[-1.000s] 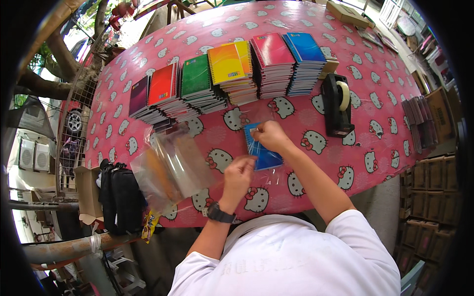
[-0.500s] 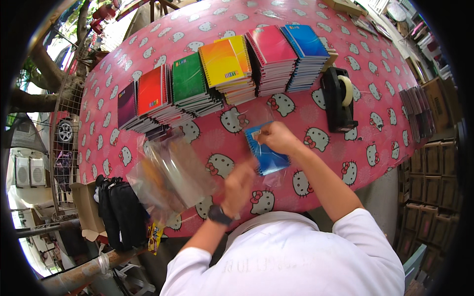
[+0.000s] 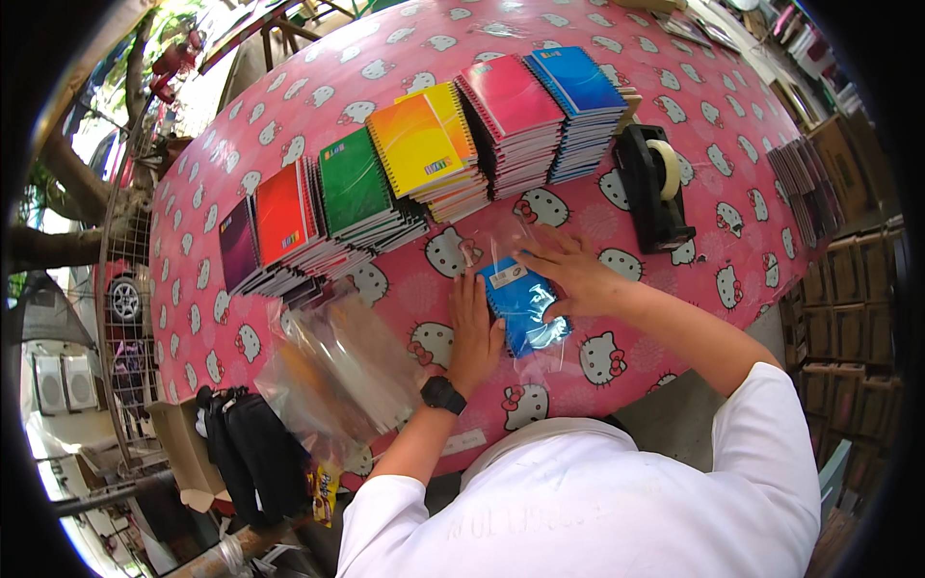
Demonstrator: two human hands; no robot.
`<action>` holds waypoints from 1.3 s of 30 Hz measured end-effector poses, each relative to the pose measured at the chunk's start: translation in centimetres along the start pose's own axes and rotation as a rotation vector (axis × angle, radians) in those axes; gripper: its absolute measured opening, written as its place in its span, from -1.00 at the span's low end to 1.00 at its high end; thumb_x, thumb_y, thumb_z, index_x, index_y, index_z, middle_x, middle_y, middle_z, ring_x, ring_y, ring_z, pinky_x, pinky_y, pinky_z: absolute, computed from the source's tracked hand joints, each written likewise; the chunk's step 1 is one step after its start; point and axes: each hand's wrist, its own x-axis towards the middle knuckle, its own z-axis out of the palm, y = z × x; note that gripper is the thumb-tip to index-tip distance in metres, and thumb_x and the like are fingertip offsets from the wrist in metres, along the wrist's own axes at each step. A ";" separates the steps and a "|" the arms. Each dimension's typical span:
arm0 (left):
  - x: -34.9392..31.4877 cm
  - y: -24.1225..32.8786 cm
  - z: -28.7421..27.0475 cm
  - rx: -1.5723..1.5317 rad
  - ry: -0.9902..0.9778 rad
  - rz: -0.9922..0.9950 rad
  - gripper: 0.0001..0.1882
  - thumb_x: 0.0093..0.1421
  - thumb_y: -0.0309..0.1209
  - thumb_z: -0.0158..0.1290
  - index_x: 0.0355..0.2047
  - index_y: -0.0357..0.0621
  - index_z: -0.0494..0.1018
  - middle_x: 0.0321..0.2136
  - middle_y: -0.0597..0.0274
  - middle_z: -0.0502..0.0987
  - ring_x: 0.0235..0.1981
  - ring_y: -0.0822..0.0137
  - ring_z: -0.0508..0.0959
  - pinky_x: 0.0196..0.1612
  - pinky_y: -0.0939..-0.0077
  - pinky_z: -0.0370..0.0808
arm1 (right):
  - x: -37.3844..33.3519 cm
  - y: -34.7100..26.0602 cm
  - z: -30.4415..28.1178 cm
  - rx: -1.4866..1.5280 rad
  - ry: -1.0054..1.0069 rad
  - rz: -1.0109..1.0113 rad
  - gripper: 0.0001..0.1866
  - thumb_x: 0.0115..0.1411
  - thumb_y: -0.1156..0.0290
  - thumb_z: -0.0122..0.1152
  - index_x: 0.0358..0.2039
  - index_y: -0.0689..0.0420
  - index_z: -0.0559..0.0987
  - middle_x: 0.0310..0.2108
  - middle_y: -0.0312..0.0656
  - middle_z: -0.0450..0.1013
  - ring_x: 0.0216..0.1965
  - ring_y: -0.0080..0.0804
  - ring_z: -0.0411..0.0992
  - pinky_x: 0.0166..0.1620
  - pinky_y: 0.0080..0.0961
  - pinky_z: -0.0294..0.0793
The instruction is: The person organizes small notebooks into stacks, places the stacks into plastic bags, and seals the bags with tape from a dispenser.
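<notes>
A small blue spiral notebook [image 3: 528, 306] lies on the pink patterned tablecloth, inside what looks like a clear plastic sleeve that sticks out past its top and bottom. Near its upper edge is a white label [image 3: 507, 276]. My left hand [image 3: 474, 332] rests along the notebook's left, spiral-bound edge with its fingers stretched out. Over the upper right part of the notebook, my right hand [image 3: 586, 276] is spread, fingertips touching the plastic. Neither hand grips anything. Left of my left hand lies a pile of clear plastic bags [image 3: 337, 361].
Stacked spiral notebooks stand in a row beyond: purple [image 3: 239, 247], red [image 3: 282, 214], green [image 3: 356, 182], yellow [image 3: 416, 141], pink [image 3: 509, 94] and blue [image 3: 576, 80]. A black tape dispenser [image 3: 652, 193] sits at right. A black bag [image 3: 255, 448] hangs by the left table edge.
My right hand has let go of the notebook's top and flattened over its right side. My left hand has moved up against the left edge. The white label now shows fully.
</notes>
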 end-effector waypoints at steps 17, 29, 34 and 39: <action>1.5 1.5 0.2 0.085 -0.141 -0.070 -0.34 0.17 -0.15 0.00 0.26 0.07 0.10 0.33 0.18 -0.09 0.31 -0.25 -0.22 0.16 -0.45 -0.20 | 0.4 -1.7 5.0 0.096 0.070 0.294 0.31 -0.41 -0.17 0.44 0.34 -0.11 -0.07 0.38 -0.12 -0.29 0.33 0.25 -0.31 0.14 0.46 -0.19; 2.2 1.6 -0.3 0.128 -0.129 -0.115 -0.28 0.02 0.02 0.14 0.20 0.29 0.22 0.31 0.32 -0.01 0.30 -0.25 -0.18 0.11 -0.51 -0.10 | -7.2 5.1 -0.1 0.029 1.018 0.609 -0.20 -0.07 0.10 0.35 0.15 0.13 0.25 -0.04 -0.17 0.41 0.00 -0.15 0.25 0.04 -0.19 0.20; 2.8 1.8 0.2 0.115 -0.137 -0.078 -0.28 0.03 0.03 0.13 0.21 0.30 0.21 0.31 0.31 -0.02 0.30 -0.25 -0.18 0.11 -0.52 -0.11 | -11.3 12.7 -2.6 0.527 0.993 1.002 -0.41 0.09 0.34 0.25 0.10 0.24 0.27 -0.34 -0.21 0.53 -0.23 -0.39 0.42 -0.13 -0.39 0.37; 2.6 1.6 0.0 0.152 -0.158 -0.126 -0.28 0.02 0.04 0.13 0.21 0.30 0.21 0.32 0.32 -0.04 0.30 -0.25 -0.17 0.10 -0.53 -0.09 | -12.1 10.6 -1.4 0.709 1.209 0.691 -0.58 0.09 0.51 0.23 -0.05 0.30 0.35 -0.44 -0.17 0.52 -0.45 -0.51 0.48 -0.31 -0.57 0.43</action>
